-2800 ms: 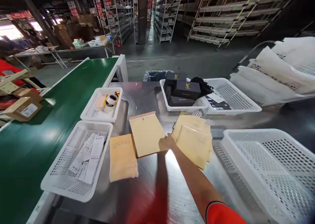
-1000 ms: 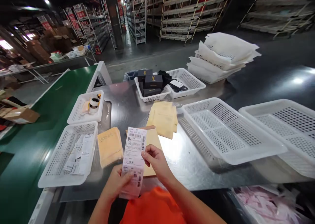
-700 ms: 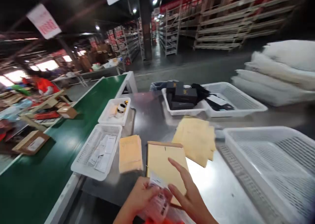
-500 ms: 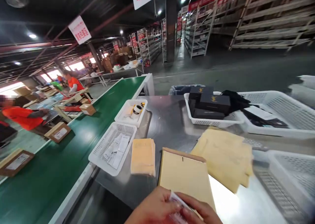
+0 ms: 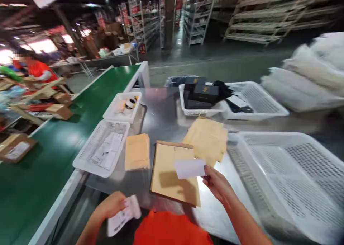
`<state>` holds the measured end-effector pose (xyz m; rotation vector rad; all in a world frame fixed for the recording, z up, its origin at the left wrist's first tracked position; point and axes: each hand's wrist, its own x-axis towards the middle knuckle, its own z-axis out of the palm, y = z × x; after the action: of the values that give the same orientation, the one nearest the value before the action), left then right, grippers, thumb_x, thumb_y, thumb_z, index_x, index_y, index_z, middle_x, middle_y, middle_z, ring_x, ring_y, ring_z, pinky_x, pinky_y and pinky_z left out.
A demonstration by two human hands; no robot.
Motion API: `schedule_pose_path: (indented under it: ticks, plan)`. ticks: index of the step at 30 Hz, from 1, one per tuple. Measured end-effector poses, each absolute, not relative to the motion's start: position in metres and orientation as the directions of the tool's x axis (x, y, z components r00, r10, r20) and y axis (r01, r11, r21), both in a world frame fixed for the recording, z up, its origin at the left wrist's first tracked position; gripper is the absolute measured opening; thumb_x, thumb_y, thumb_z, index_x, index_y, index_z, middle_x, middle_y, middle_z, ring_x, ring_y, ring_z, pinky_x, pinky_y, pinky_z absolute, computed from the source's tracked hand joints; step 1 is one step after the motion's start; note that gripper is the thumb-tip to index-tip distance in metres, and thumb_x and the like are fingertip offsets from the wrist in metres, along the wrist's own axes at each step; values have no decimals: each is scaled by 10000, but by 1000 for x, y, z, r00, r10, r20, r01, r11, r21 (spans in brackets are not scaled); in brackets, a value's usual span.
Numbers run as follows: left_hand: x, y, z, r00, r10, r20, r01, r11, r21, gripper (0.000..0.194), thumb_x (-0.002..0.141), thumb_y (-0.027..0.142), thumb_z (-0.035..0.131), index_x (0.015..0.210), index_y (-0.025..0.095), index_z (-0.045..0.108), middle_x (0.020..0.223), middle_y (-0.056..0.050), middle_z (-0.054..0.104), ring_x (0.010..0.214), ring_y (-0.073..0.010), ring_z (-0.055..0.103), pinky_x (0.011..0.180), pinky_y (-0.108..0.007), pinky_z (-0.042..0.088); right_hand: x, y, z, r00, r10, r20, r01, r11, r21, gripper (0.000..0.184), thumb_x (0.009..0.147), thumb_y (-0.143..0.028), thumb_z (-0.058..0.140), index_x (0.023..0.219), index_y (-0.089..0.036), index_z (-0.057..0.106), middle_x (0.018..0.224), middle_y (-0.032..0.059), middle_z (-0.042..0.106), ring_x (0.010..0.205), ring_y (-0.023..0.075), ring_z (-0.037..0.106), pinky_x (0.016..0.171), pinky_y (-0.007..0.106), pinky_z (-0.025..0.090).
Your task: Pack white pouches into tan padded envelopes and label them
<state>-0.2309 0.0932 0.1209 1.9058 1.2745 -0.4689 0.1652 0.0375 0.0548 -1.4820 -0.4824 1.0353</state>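
Note:
My right hand (image 5: 218,183) pinches a white label piece (image 5: 189,168) and holds it just above a yellow padded envelope (image 5: 172,173) lying on the steel table (image 5: 163,112). My left hand (image 5: 111,205) is low at the table's near edge, closed on the printed remainder of the label (image 5: 123,216). A smaller stack of yellow envelopes (image 5: 137,151) lies left of the big one, and a loose pile of envelopes (image 5: 206,139) lies behind it to the right.
A white basket with paper slips (image 5: 100,148) and one with tape rolls (image 5: 123,107) sit along the green conveyor (image 5: 53,144). Black boxes fill a far basket (image 5: 200,96). A large empty basket (image 5: 285,173) stands right. White bags (image 5: 306,76) pile beyond. A person in orange works far left.
The long label held in both hands has come apart: my right hand now carries a white piece out over the envelope, while my left hand keeps the printed part low. The view swung around.

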Motion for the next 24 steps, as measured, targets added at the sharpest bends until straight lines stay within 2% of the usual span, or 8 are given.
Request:
schedule_pose_path:
  ticks: [2, 4, 6, 9, 11, 15, 18, 24]
  plan:
    - [-244, 97, 105, 276, 684, -675, 960, -232, 157, 280, 824, 207, 445, 639, 148, 647, 730, -71, 675, 749, -219, 608, 665, -288, 375, 170, 33, 37, 634, 739, -229, -231, -102, -968, 518, 669, -675, 660, 833, -186, 706, 825, 80, 725, 760, 237, 693, 732, 406, 618]
    - [-235, 99, 92, 268, 701, -661, 954, -290, 78, 331, 880, 254, 417, 759, 150, 708, 841, -107, 722, 854, -260, 653, 717, -314, 406, 160, 32, 14, 655, 748, -106, -78, -73, -994, 467, 750, -606, 642, 960, -197, 723, 1052, 96, 723, 1004, 264, 671, 955, 457, 546]
    - [-207, 100, 81, 394, 650, -650, 907, -392, 158, 345, 905, 300, 422, 858, 171, 738, 992, -110, 734, 962, -269, 659, 789, -328, 437, 139, 33, -16, 534, 828, 168, 291, 6, -957, 340, 865, -457, 577, 1071, -226, 716, 1240, 93, 659, 1190, 258, 585, 1044, 457, 483]
    - [-151, 105, 60, 609, 524, -595, 778, -539, 322, 299, 907, 300, 473, 967, 219, 755, 1426, -74, 540, 1213, -248, 569, 974, -326, 422, 105, 29, -63, 138, 873, 469, 737, 226, -637, 293, 944, -276, 452, 1067, -246, 716, 1255, 81, 655, 1230, 224, 560, 1012, 425, 509]
    - [-120, 111, 41, 668, 452, -591, 713, -614, 337, 266, 885, 308, 542, 1009, 206, 754, 1535, -76, 395, 1377, -264, 407, 1102, -351, 327, 89, 18, -86, 39, 882, 470, 786, 264, -559, 268, 922, -237, 480, 1038, -226, 722, 1204, 99, 682, 1195, 237, 585, 960, 415, 540]
    - [-93, 119, 13, 664, 369, -650, 682, -655, 326, 242, 865, 295, 582, 1002, 200, 757, 1497, -101, 446, 1395, -307, 375, 1122, -459, 306, 77, -3, -105, -89, 965, 248, 901, 184, -393, 434, 864, -346, 598, 1267, -185, 607, 1403, 174, 527, 1285, 350, 487, 1028, 563, 437]
    - [-90, 120, 7, 652, 340, -678, 676, -664, 318, 227, 870, 290, 572, 984, 219, 755, 1520, -92, 412, 1397, -303, 373, 1110, -487, 313, 80, 18, -101, -83, 991, 106, 928, 115, -353, 464, 898, -392, 558, 1317, -194, 566, 1452, 151, 480, 1332, 339, 432, 1090, 556, 349]
    - [-88, 118, 7, 621, 339, -707, 701, -643, 307, 207, 837, 271, 606, 967, 205, 753, 1538, -104, 380, 1407, -316, 354, 1093, -499, 342, 84, 90, -99, 54, 997, 50, 957, -38, -287, 592, 955, -356, 409, 1462, -55, 351, 1544, 186, 298, 1432, 340, 268, 1156, 578, 217]
